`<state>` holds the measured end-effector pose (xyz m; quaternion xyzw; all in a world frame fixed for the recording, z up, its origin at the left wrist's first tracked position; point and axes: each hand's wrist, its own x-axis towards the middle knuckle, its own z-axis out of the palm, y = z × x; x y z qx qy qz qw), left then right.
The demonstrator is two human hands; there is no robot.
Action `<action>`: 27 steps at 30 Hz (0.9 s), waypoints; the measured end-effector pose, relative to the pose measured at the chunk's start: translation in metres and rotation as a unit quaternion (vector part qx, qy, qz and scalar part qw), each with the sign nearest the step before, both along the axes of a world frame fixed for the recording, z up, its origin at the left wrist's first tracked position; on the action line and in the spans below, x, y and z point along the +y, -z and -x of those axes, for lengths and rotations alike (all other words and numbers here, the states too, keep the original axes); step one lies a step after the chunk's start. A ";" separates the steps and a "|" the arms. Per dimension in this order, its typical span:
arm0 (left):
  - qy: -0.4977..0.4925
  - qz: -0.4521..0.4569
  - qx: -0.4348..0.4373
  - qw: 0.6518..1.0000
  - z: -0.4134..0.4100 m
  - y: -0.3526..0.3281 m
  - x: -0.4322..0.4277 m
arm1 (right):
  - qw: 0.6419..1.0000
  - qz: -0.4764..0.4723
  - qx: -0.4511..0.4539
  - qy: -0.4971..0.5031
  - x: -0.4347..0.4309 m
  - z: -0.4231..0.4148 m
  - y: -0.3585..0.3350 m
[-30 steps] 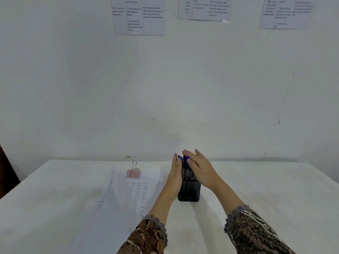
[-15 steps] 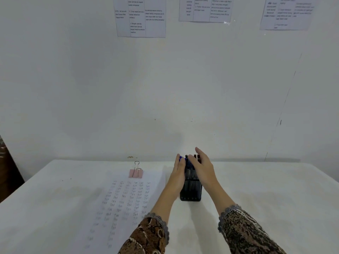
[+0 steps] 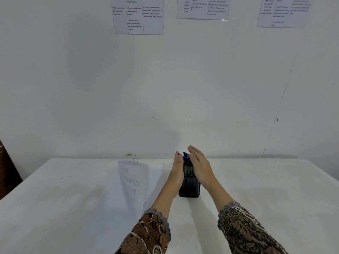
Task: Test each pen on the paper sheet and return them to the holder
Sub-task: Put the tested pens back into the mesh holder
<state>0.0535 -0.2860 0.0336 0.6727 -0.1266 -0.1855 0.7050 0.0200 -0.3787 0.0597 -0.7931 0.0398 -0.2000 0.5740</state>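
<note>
A black mesh pen holder (image 3: 189, 189) stands on the white table, filled with several blue and black pens (image 3: 186, 157). My left hand (image 3: 177, 171) lies flat against the holder's left side, fingers straight. My right hand (image 3: 200, 165) lies against its right side and over the pen tops, fingers straight too. Left of the holder, the paper sheet (image 3: 134, 182) with rows of written marks is lifted and curled, its top held by a binder clip (image 3: 135, 160).
The white table (image 3: 266, 189) runs to a white wall at the back. Several printed notices (image 3: 138, 15) hang high on the wall. A dark brown object (image 3: 7, 171) stands past the table's left edge.
The paper sheet, flat half a second ago, has lifted and curled up over the binder clip. My right hand has straightened beside the pens. The holder has stayed in place.
</note>
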 end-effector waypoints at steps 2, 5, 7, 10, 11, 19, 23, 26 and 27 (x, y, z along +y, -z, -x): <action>-0.003 0.005 0.021 1.000 0.002 -0.002 0.002 | 0.996 -0.091 -0.014 -0.015 -0.002 0.003 0.000; 0.006 0.018 0.040 0.999 0.005 0.004 0.006 | 0.965 -0.249 -0.062 0.049 -0.008 0.013 0.010; 0.010 0.016 0.042 0.999 0.011 0.014 0.007 | 0.953 -0.295 -0.046 0.057 -0.003 0.025 0.024; 0.008 0.061 0.060 0.996 0.012 0.042 0.003 | 0.946 -0.324 -0.008 0.000 0.016 0.031 0.047; 0.000 0.081 0.062 0.995 0.014 0.045 0.002 | 0.941 -0.337 -0.006 -0.004 0.021 0.031 0.051; -0.036 0.082 0.066 0.994 0.009 0.040 0.007 | 0.937 -0.347 0.024 -0.024 0.029 0.018 0.054; -0.041 0.095 0.088 0.991 0.004 0.046 0.004 | 0.943 -0.330 0.036 -0.028 0.028 0.014 0.060; -0.045 0.092 0.086 0.991 0.001 0.050 0.003 | 0.948 -0.314 0.036 -0.030 0.026 0.015 0.062; -0.048 0.092 0.080 0.991 0.000 0.051 0.003 | 0.949 -0.313 0.034 -0.026 0.025 0.014 0.063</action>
